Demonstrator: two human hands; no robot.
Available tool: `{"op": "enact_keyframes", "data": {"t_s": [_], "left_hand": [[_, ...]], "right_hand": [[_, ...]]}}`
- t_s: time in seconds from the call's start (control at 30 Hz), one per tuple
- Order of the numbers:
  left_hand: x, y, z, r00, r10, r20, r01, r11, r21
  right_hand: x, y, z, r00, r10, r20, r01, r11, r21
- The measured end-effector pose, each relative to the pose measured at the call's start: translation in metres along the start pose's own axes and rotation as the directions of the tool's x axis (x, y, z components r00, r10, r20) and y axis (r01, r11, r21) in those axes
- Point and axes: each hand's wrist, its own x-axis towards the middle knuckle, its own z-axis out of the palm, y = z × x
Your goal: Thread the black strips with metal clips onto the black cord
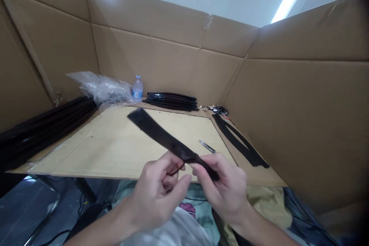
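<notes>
A: Right up close, the right hand (226,190) has its grip closed around the near end of a long, curved black strip (161,134)!
B: And the left hand (161,188)?
A: Fingers curled up by the strip's middle, next to a thin dark strand (177,170); whether that grip is pinching anything, I can't tell.
B: The strip slants up to the left, held in the air over the pale wooden surface (109,150).
A: Beyond the hands, small metal snips (206,146) lie on that surface.
B: Over on the right, two flat, curved black pieces (252,155), a gap opening between them.
A: Far left, a glossy, dark bundle of long pieces (57,125)!
B: Crumpled clear plastic (108,89) at its far end, then a blue-capped clear bottle (137,88).
A: Beside the bottle, a shiny black stack of strips (173,102), with brown cardboard walls (150,55) behind.
</notes>
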Motion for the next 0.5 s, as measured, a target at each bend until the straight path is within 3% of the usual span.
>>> {"op": "enact_keyframes", "data": {"t_s": [0.1,0.2,0.3,0.5], "left_hand": [[0.010,-0.002,0.000,0.999,-0.039,-0.030,0.039,0.999,-0.002],[0.020,-0.004,0.000,0.995,-0.082,-0.054,0.078,0.995,-0.068],[0.027,-0.007,0.001,0.992,-0.119,-0.032,0.112,0.982,-0.153],[0.031,-0.018,0.000,0.980,-0.197,0.027,0.198,0.955,-0.223]], "right_hand": [[0.000,0.002,0.016,0.946,0.321,0.043,-0.319,0.902,0.292],[0.000,0.005,0.030,0.820,0.540,0.189,-0.547,0.644,0.534],[-0.003,0.009,0.043,0.772,0.591,0.234,-0.572,0.487,0.660],[-0.017,0.016,0.056,0.729,0.638,0.250,-0.597,0.412,0.689]]}}
